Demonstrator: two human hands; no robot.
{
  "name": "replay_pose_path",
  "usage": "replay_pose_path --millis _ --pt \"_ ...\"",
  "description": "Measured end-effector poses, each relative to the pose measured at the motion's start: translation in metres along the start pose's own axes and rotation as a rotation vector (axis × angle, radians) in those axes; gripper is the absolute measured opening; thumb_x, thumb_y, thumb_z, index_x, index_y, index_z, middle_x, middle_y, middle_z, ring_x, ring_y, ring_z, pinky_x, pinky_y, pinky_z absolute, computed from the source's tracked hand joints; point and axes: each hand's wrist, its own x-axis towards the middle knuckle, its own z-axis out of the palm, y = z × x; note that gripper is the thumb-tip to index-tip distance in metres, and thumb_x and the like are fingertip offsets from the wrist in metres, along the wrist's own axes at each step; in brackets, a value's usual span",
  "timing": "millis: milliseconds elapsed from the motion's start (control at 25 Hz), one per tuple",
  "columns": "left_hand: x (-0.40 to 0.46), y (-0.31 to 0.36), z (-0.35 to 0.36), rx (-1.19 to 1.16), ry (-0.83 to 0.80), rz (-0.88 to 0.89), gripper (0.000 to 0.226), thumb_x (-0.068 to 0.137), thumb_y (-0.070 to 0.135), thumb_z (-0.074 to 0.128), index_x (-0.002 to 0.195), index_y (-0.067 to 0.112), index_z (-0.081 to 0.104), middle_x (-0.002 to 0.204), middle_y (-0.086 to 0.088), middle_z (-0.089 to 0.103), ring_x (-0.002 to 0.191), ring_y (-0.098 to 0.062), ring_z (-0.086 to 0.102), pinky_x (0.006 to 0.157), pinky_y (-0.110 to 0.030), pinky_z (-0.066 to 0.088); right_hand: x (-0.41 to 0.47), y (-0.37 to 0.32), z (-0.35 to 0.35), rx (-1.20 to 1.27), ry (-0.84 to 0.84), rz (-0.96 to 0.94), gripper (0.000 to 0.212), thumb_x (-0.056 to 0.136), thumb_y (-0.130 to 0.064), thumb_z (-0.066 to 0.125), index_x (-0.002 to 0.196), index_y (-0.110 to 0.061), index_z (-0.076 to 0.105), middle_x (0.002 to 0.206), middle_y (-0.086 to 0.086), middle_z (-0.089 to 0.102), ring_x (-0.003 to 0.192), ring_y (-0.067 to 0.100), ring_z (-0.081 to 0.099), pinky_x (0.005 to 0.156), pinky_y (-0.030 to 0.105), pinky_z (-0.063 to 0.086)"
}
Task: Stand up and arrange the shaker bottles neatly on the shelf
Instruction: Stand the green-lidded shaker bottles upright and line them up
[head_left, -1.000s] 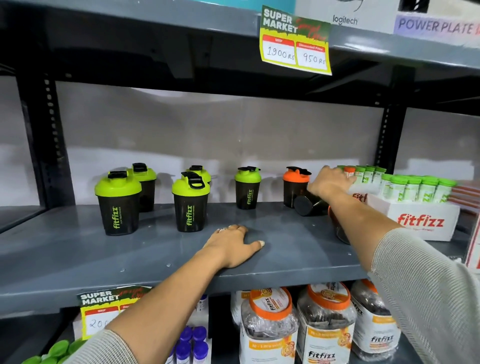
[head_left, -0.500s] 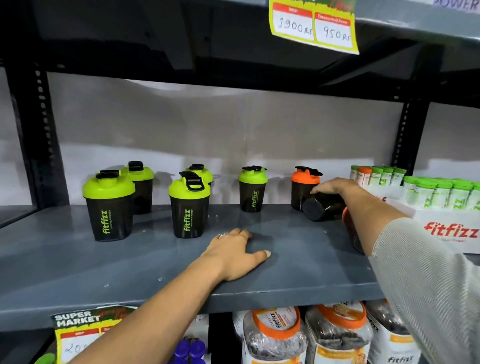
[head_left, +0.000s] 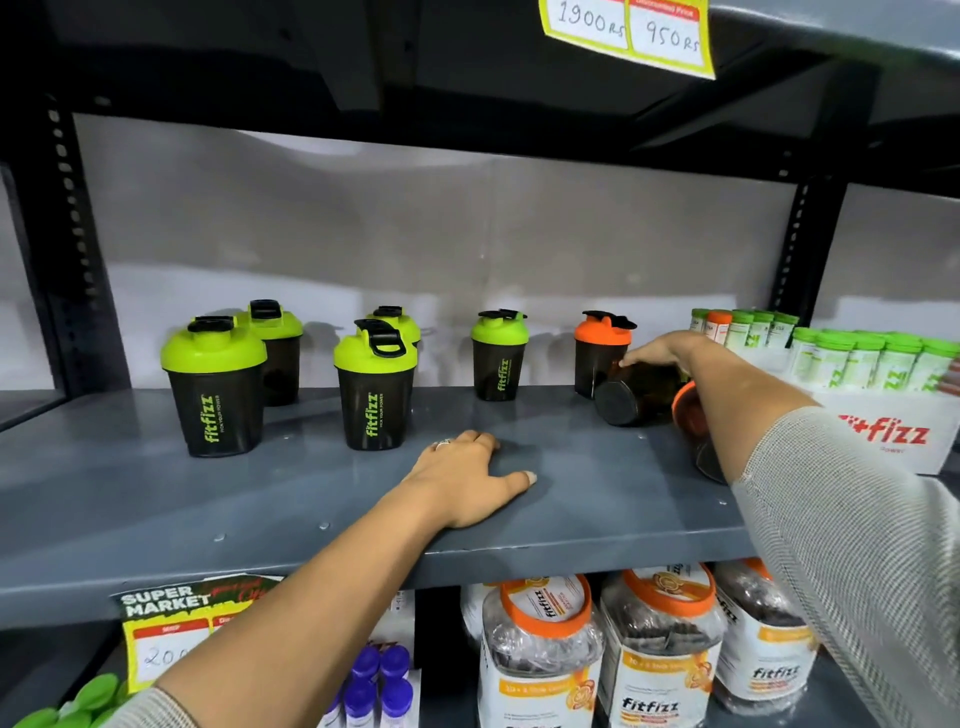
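Several black shaker bottles with green lids stand upright on the grey shelf (head_left: 156, 499): two pairs at the left (head_left: 215, 387) (head_left: 375, 387) and a single one (head_left: 498, 356) in the middle. An orange-lidded shaker (head_left: 597, 353) stands further right. In front of it a black shaker (head_left: 631, 397) lies on its side, base toward me, and my right hand (head_left: 670, 351) grips it from above. Another fallen orange-lidded shaker (head_left: 693, 415) is mostly hidden behind my right forearm. My left hand (head_left: 467, 480) rests flat on the shelf, holding nothing.
A white Fitfizz box (head_left: 883, 431) of green-capped tubes fills the shelf's right end. Large orange-lidded jars (head_left: 540, 654) and purple-capped bottles (head_left: 376, 680) sit on the shelf below. A price tag (head_left: 628, 31) hangs from the shelf above, close overhead.
My right hand dropped from the tubes onto the lying shaker and closed on it. My left hand stayed flat on the shelf. The view tilted down slightly.
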Motion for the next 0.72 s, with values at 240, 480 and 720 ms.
replay_pose_path --millis 240,480,720 --pt "-0.001 -0.001 0.000 -0.006 0.002 0.000 0.074 0.087 0.066 0.044 0.144 0.018 0.043 0.147 -0.006 0.046 0.134 -0.027 0.044 0.109 -0.038 0.033 -0.012 -0.001 0.003 0.212 0.089 -0.048 0.041 0.089 -0.035 0.064 0.116 -0.006 0.056 0.117 0.019 0.061 0.098 0.035 0.058 0.079 0.040 0.047" --pt "0.001 -0.002 0.001 -0.021 0.010 -0.007 0.075 0.085 0.068 0.045 0.143 0.019 0.045 0.146 -0.005 0.047 0.133 -0.028 0.045 0.109 -0.039 0.035 0.000 0.000 -0.001 0.310 0.168 -0.083 0.045 0.073 -0.029 0.074 0.108 -0.006 0.058 0.107 0.019 0.067 0.093 0.034 0.066 0.068 0.039 0.055" --pt "0.002 -0.001 0.001 -0.010 0.008 -0.007 0.076 0.087 0.067 0.045 0.144 0.018 0.043 0.149 -0.005 0.044 0.135 -0.028 0.043 0.109 -0.038 0.034 -0.012 0.004 -0.004 0.341 0.391 -0.082 0.076 0.048 -0.046 0.084 0.107 -0.011 0.051 0.109 0.011 0.053 0.098 0.030 0.056 0.083 0.044 0.056"
